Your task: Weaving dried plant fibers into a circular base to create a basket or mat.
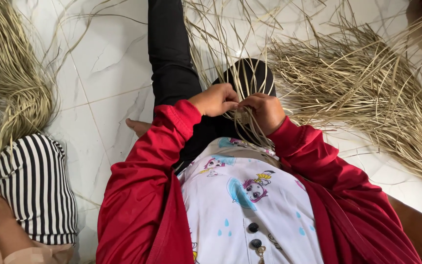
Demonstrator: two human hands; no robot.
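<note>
From the head camera, looking down the person's front, both hands meet just above the lap. The left hand (216, 100) has its fingers curled together, pinching a few dry straw strands (248, 80). The right hand (265, 111) touches it knuckle to knuckle, its grip likewise clamped on the same small bundle (243, 117) of woven stalks between them. The strands run lengthwise away from the body, fanning upward over the black-clad knee (250, 73) toward the far part of the tiled floor (108, 63). Loose ends lie beyond the fingertips, equally near both hands. A big straw heap (362, 83) spreads on the floor to the right, another pile (6, 83) to the left, beside a striped sleeve (37, 188).
</note>
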